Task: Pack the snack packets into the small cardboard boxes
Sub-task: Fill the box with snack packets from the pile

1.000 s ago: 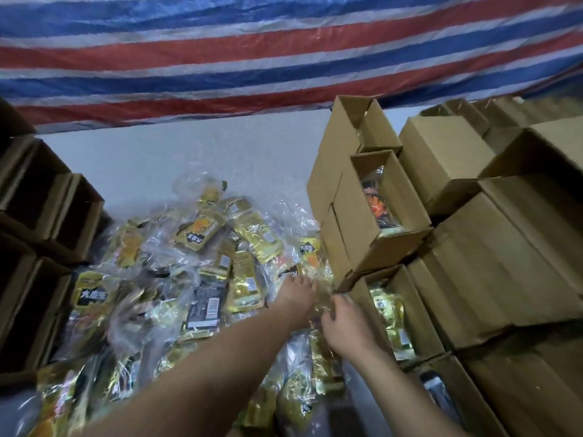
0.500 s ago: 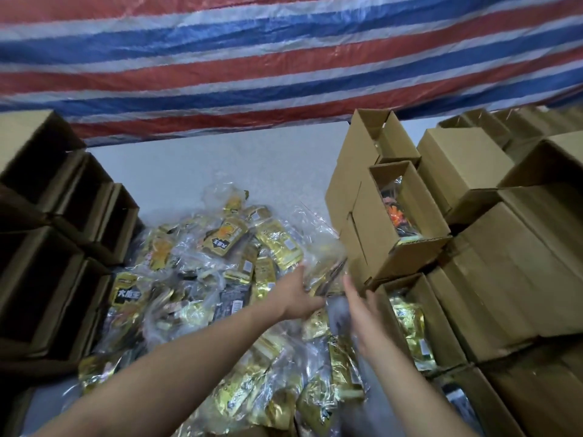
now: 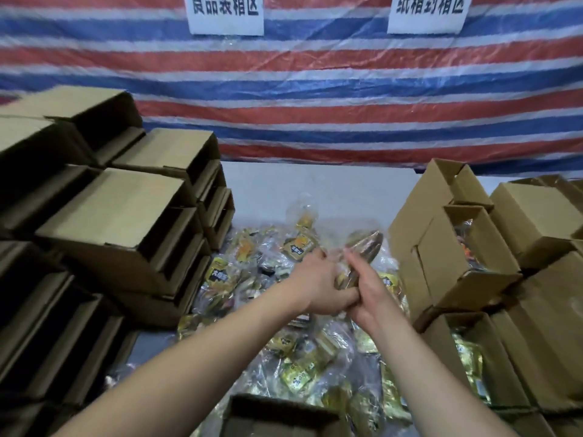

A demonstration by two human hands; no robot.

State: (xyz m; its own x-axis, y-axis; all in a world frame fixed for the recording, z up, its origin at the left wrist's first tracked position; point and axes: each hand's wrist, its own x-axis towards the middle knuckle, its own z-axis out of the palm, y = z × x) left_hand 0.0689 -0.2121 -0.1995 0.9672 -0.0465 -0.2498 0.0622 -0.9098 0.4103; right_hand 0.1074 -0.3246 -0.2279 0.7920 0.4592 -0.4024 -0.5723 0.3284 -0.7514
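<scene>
A heap of yellow and clear snack packets (image 3: pixel 303 367) covers the middle of the white table. Both of my hands meet above the heap around a stack of packets (image 3: pixel 362 250) lifted off it and tilted up to the right. My left hand (image 3: pixel 318 285) grips the stack from the left, my right hand (image 3: pixel 367 288) clasps it from the right, and their fingers overlap at its lower end. Small cardboard boxes (image 3: pixel 467 257) lie on their sides at the right; some hold packets. Empty open boxes (image 3: pixel 120 222) are stacked at the left.
One open box (image 3: pixel 277 414) sits at the near edge below my arms. A red, white and blue striped tarp (image 3: pixel 284 105) with two paper signs hangs behind the table. A strip of bare white table (image 3: pixel 315 190) shows beyond the heap.
The camera has tilted up and drawn back. My hands, reaching into the heap a second ago, have closed together on a stack of packets and raised it off the heap.
</scene>
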